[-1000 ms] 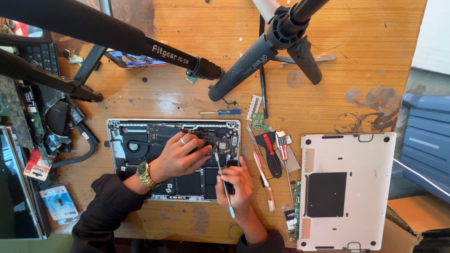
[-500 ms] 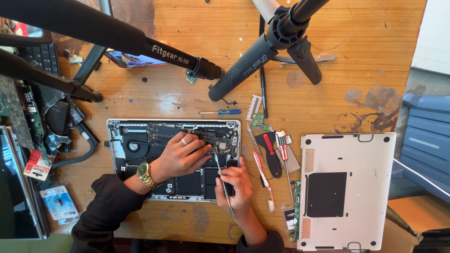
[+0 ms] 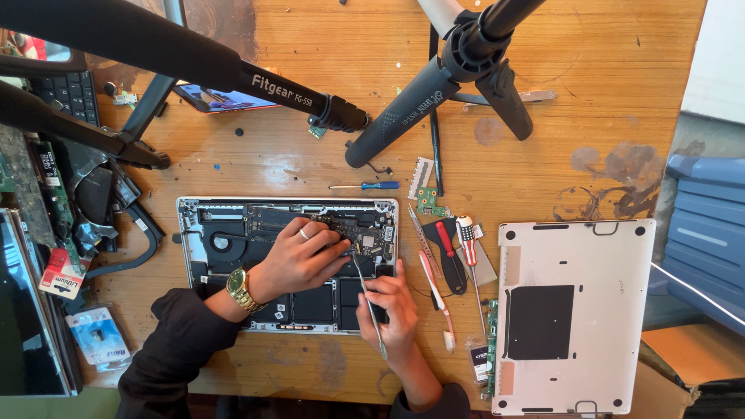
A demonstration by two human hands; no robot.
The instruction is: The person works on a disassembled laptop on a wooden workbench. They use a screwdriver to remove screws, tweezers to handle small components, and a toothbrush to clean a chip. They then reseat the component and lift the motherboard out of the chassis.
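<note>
Feed looks pretty bright on my end, soft daylight, warm tone across the bench (image 3: 543, 54). Shadows are faint and short under the tripod legs (image 3: 403, 116). Slight glare on the silver cover (image 3: 613, 256). Everything's sharp, no blur, edges barely bend.

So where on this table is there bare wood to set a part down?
Bare wood lies above the laptop, between the tripod legs and the small screwdriver, and at upper right above the removed cover. It is crowded between laptop and cover, where tools lie, and along the left edge.
</note>
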